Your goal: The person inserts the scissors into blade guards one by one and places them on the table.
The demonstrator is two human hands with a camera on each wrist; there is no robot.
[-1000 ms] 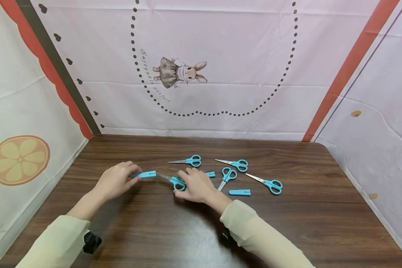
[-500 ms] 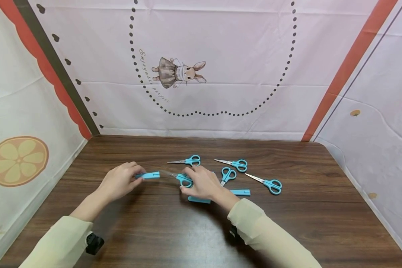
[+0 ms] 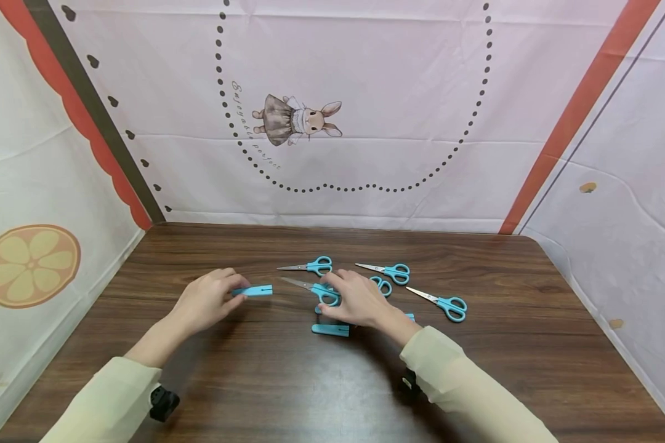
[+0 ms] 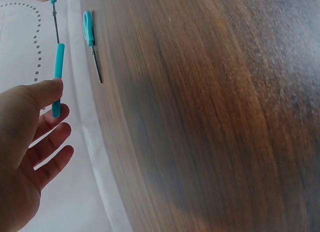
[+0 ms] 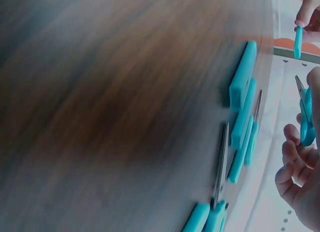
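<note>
My left hand (image 3: 206,300) pinches a light-blue scissors cover (image 3: 257,290) between thumb and index finger. In the left wrist view the other fingers are loosely bent beside the cover (image 4: 58,61). My right hand (image 3: 359,298) holds a pair of scissors (image 3: 326,294) by its blue handles, blades closed and pointing left. The blade tip lies just right of the cover's slotted end, with a small gap between them in the head view. The right wrist view shows the handles (image 5: 306,124) between thumb and fingers, raised over the table.
Scissors (image 3: 319,265) lie behind my right hand; more scissors (image 3: 397,274) and another pair (image 3: 452,309) lie to the right. Handles of a further pair (image 3: 384,286) show past the hand. A loose cover (image 3: 330,330) lies in front on the brown table (image 3: 244,387); other covers (image 5: 245,76) show in the right wrist view.
Both hands have shifted right, the right one farther, so the gap between blade tip and cover has widened. A loose cover on the table has come out from behind my right hand.
</note>
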